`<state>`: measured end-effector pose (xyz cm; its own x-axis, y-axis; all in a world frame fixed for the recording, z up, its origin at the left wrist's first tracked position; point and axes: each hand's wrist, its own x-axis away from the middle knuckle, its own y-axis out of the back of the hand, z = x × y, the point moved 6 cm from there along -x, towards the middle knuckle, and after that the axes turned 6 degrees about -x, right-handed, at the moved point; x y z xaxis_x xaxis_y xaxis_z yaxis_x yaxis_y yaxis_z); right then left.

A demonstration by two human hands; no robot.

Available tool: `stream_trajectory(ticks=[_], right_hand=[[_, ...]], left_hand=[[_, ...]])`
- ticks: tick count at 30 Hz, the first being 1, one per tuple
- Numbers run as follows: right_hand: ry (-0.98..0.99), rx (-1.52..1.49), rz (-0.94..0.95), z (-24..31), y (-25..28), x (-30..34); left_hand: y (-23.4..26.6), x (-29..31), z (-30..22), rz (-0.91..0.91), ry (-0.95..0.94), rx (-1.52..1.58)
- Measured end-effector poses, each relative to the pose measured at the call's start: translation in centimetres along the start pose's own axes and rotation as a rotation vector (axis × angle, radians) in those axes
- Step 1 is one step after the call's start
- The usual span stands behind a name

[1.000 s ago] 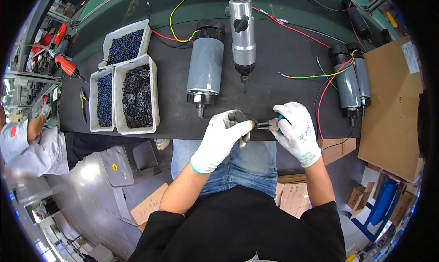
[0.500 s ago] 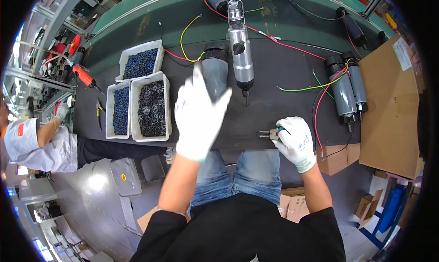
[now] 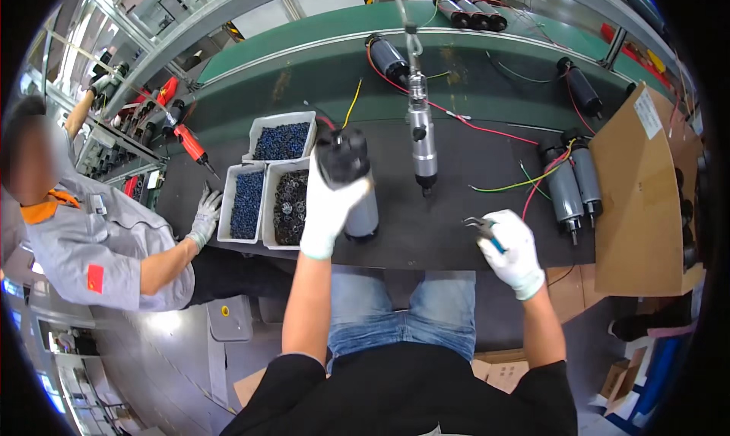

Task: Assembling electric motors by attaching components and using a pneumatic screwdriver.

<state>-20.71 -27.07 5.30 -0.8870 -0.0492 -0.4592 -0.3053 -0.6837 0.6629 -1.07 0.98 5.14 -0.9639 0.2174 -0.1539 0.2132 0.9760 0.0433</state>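
A dark, flat-topped counter (image 3: 471, 162) carries three white rectangular plastic bins (image 3: 242, 240), grouped on its left. On the right, two grey, black-ended cylinders (image 3: 563, 189) lie side by side, trailing coloured wires (image 3: 502, 188).

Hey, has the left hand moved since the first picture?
Yes, the left hand has moved left and forward, closer to the nearest white bin.

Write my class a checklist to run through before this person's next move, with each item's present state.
1. Left hand gripping the grey cylinder: ok.
2. Right hand holding the pliers: ok.
3. Silver driver apart from the cylinder: ok, gap visible.
4. Wires behind the cylinder untangled: cannot tell, partly hidden.
5. Co-worker's hand well away from the white tray: not ok, right beside it.
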Motion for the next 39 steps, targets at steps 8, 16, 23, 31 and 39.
stream_trajectory(ticks=[8, 16, 23, 31, 39], right_hand=[[0.401, 0.271, 0.391, 12.5, 2.1, -13.6], [0.528, 0.410, 0.458, 14.4, 0.8, -15.2], [0.522, 0.487, 0.482, 14.6, 1.0, -15.2], [0.524, 0.517, 0.500, 14.4, 0.8, -15.0], [0.510, 0.483, 0.482, 13.6, 0.7, -14.4]], left_hand=[[0.0, 7.7, -4.4, -0.126, -0.413, -0.523], [-0.5, 7.6, -4.0, -0.028, -0.447, -0.463], [-0.6, 7.1, -4.6, -0.022, -0.477, -0.451], [-0.7, 7.2, -4.3, -0.016, -0.510, -0.453], [-0.8, 7.4, -3.7, -0.003, -0.501, -0.406]])
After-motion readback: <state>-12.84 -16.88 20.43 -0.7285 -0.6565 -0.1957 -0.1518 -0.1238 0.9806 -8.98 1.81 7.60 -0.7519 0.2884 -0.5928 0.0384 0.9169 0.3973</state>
